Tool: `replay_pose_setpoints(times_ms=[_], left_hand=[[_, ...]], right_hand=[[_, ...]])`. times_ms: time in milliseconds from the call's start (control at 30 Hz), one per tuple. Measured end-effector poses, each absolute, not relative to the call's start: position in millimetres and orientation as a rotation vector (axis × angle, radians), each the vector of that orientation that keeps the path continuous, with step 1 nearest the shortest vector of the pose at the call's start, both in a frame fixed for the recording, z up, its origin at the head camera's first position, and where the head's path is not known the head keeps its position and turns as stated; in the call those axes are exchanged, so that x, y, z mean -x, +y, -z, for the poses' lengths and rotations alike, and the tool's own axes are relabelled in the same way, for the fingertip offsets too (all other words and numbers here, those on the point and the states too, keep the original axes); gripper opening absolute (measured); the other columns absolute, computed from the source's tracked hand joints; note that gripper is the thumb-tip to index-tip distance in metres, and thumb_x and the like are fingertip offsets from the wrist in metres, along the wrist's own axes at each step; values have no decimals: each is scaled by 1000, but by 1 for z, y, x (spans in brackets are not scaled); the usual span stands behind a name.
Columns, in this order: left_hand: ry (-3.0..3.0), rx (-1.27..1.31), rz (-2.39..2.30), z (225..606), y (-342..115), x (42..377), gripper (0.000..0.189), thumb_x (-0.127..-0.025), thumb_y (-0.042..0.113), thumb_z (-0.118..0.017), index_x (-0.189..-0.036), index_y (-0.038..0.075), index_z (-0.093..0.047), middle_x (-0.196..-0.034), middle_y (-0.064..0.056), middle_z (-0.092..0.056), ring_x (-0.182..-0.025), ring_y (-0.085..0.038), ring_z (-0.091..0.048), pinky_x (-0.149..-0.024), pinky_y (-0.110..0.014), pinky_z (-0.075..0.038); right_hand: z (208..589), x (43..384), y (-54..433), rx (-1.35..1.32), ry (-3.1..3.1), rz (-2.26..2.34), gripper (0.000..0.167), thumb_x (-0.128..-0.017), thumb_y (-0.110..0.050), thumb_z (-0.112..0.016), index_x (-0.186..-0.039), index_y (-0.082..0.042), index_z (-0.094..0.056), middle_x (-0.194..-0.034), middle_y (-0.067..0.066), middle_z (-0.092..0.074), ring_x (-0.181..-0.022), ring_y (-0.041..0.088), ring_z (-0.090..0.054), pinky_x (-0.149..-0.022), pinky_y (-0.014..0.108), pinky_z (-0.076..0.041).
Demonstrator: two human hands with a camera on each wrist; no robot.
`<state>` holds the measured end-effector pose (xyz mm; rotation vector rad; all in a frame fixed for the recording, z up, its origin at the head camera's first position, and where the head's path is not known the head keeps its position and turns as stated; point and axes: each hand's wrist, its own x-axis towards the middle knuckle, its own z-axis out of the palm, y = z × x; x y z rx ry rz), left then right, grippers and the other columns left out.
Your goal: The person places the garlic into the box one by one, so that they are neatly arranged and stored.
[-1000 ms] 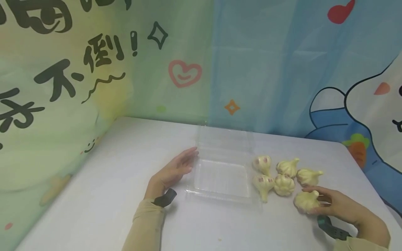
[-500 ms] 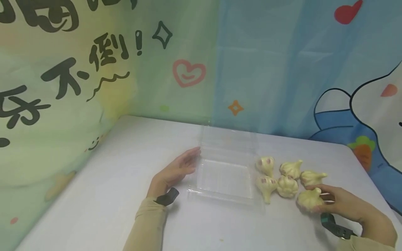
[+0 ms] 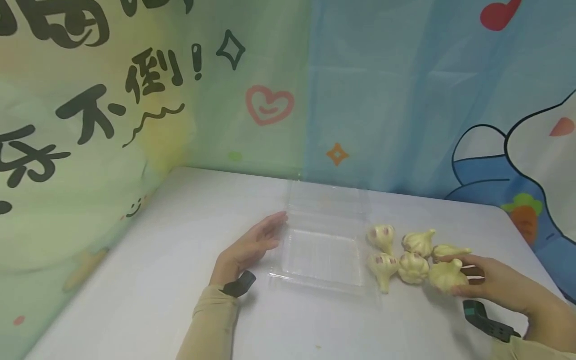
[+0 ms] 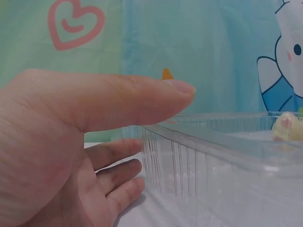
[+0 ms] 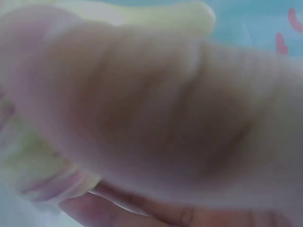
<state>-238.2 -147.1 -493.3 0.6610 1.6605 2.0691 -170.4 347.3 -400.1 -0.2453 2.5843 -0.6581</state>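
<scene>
Between the thumb and fingers of my right hand [image 3: 506, 282], a pale garlic bulb [image 3: 444, 276] is gripped with its stem pointing up. In the right wrist view the thumb covers much of that garlic bulb [image 5: 42, 165], and purple streaks show on its skin. A clear plastic clamshell box [image 3: 325, 286] lies with its lid flipped back, away from me. My left hand [image 3: 252, 244] rests at its left side, fingers loosely extended. The left wrist view shows the fingertips right at the ribbed box wall [image 4: 189, 165] and the thumb level with the rim.
Several more garlic bulbs [image 3: 413, 268] lie grouped to the right of the box, close to the gripped one. All stand on a white table [image 3: 148, 280]. A printed curtain [image 3: 373, 100] hangs behind the table's far edge.
My right hand has taken the garlic bulb slightly up and toward the back, so it now overlaps more of the bulb behind. The left hand stays by the box. The head view has shifted slightly.
</scene>
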Motion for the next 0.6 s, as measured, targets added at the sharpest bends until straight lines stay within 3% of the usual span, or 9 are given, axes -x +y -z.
replay_pose_setpoints(times_ms=[333, 600], left_hand=[[1643, -691, -2068, 492, -148, 240, 71, -89, -10, -46, -152, 10, -18, -160, -14, -11, -149, -21, -4, -121, -36, 0], [1646, -681, -2055, 498, -148, 240, 74, -89, 1, -58, -151, 14, -21, -160, -10, -14, -149, -18, -7, -121, -35, -2]], right_hand=[[389, 165, 335, 328, 2664, 675, 74, -83, -36, -70, -140, -1, -39, -138, 38, -39, -111, 54, -52, -78, 53, -55], [383, 161, 325, 341, 2686, 692, 73, -83, -36, -70, -139, 1, -41, -139, 36, -39, -114, 51, -51, -79, 49, -56]])
